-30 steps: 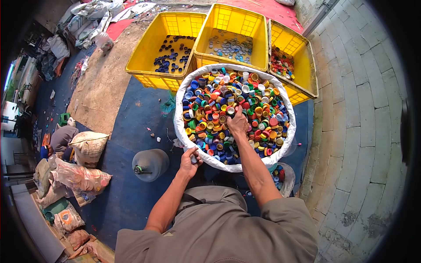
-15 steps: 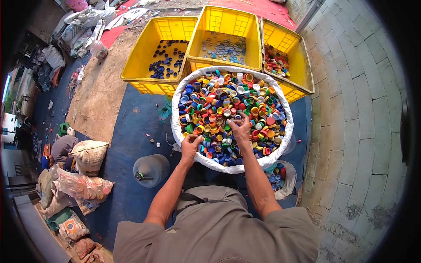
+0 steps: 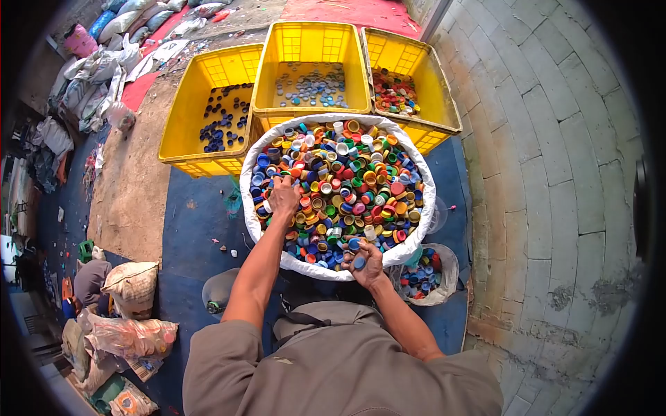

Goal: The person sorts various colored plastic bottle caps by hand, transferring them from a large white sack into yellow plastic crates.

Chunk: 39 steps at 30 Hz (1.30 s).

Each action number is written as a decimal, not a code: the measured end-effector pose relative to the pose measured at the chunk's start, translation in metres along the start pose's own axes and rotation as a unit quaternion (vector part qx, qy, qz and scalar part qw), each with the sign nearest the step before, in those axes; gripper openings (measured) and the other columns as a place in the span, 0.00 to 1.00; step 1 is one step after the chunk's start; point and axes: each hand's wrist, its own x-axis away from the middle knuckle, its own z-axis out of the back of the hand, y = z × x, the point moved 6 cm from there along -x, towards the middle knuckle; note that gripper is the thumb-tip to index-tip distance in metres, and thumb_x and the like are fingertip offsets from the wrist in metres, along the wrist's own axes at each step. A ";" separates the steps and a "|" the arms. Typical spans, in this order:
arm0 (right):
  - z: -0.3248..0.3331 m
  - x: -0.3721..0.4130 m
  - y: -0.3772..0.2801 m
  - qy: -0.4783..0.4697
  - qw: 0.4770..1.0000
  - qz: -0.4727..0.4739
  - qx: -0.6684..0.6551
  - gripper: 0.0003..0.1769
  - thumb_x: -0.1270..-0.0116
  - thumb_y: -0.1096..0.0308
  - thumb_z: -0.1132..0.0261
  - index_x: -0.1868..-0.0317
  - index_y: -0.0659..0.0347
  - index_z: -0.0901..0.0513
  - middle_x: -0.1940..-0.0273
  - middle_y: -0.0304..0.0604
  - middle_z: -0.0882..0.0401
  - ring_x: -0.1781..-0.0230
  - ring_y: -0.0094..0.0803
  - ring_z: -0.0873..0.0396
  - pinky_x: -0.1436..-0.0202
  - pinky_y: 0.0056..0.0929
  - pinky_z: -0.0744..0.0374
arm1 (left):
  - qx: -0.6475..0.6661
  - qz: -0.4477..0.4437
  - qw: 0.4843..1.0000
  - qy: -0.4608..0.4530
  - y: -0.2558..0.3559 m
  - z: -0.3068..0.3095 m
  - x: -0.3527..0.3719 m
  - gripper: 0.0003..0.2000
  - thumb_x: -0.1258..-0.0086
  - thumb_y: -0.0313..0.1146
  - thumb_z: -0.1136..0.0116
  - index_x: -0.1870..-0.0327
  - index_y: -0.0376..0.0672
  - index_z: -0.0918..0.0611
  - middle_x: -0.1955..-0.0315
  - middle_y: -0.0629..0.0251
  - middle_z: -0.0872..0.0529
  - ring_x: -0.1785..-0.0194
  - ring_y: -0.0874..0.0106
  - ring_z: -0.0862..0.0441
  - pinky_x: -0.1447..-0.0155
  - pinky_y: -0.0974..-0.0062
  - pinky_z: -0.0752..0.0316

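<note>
A large white-rimmed sack (image 3: 428, 187) in front of me is heaped with bottle caps (image 3: 347, 187) of many colours. My left hand (image 3: 284, 197) reaches onto the left part of the heap, fingers bent down among the caps; what they grip, if anything, I cannot make out. At the near rim, my right hand (image 3: 368, 265) is turned palm up with its fingers curled round blue bottle caps (image 3: 359, 263).
Three yellow crates stand behind the sack: dark blue caps in the left crate (image 3: 177, 132), pale blue ones in the middle crate (image 3: 312, 109), mostly red ones in the right crate (image 3: 444, 114). A small bag (image 3: 447, 274) of caps, a clear jug (image 3: 220, 291) and a block wall (image 3: 548, 208) are nearby.
My left hand has moved up and forward onto the caps from the near left rim. My right hand has drawn back to the near rim and turned up, showing blue caps. The view has shifted.
</note>
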 end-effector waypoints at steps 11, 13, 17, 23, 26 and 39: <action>0.011 0.008 -0.009 0.025 0.999 0.015 0.016 0.22 0.39 0.61 0.43 0.45 0.59 0.27 0.58 0.45 0.25 0.66 0.30 0.27 0.61 0.36 0.26 | 0.026 -0.001 1.000 -0.001 0.002 -0.004 -0.005 0.14 0.38 0.40 0.36 0.58 0.40 0.17 0.61 0.51 0.24 0.62 0.54 0.19 0.56 0.60 0.23; 0.018 0.002 -0.008 0.027 0.999 0.015 0.025 0.24 0.40 0.59 0.44 0.44 0.59 0.27 0.58 0.45 0.24 0.64 0.32 0.26 0.59 0.37 0.25 | 0.078 -0.049 0.996 0.019 -0.015 -0.018 -0.009 0.15 0.40 0.40 0.34 0.57 0.41 0.17 0.64 0.51 0.23 0.65 0.56 0.21 0.56 0.60 0.24; 0.015 -0.002 -0.006 0.058 0.998 0.006 0.000 0.24 0.40 0.59 0.44 0.44 0.60 0.27 0.56 0.46 0.22 0.61 0.35 0.25 0.55 0.38 0.25 | 0.488 0.183 0.845 -0.117 -0.017 -0.011 0.021 0.11 0.37 0.38 0.34 0.64 0.41 0.21 0.71 0.68 0.22 0.76 0.77 0.25 0.76 0.78 0.33; -0.007 -0.012 -0.009 0.035 0.997 -0.013 -0.065 0.23 0.40 0.61 0.45 0.45 0.61 0.29 0.50 0.48 0.22 0.52 0.38 0.24 0.47 0.41 0.28 | 0.770 0.267 0.540 -0.210 0.005 0.004 0.078 0.16 0.31 0.41 0.50 0.51 0.38 0.22 0.64 0.65 0.17 0.70 0.76 0.21 0.71 0.80 0.27; -0.015 -0.020 -0.011 0.020 0.997 -0.013 -0.073 0.22 0.39 0.63 0.46 0.45 0.62 0.29 0.50 0.47 0.23 0.51 0.38 0.23 0.45 0.42 0.28 | 0.793 0.257 0.510 -0.212 0.005 -0.002 0.095 0.19 0.31 0.41 0.55 0.47 0.38 0.23 0.58 0.61 0.16 0.68 0.72 0.20 0.68 0.77 0.24; 0.003 -0.036 0.000 0.000 1.000 -0.021 -0.024 0.16 0.32 0.62 0.46 0.51 0.64 0.29 0.53 0.49 0.22 0.51 0.40 0.21 0.44 0.40 0.24 | 0.782 0.349 0.460 -0.235 0.008 -0.051 0.164 0.18 0.28 0.40 0.52 0.51 0.31 0.23 0.57 0.53 0.17 0.56 0.62 0.18 0.52 0.67 0.19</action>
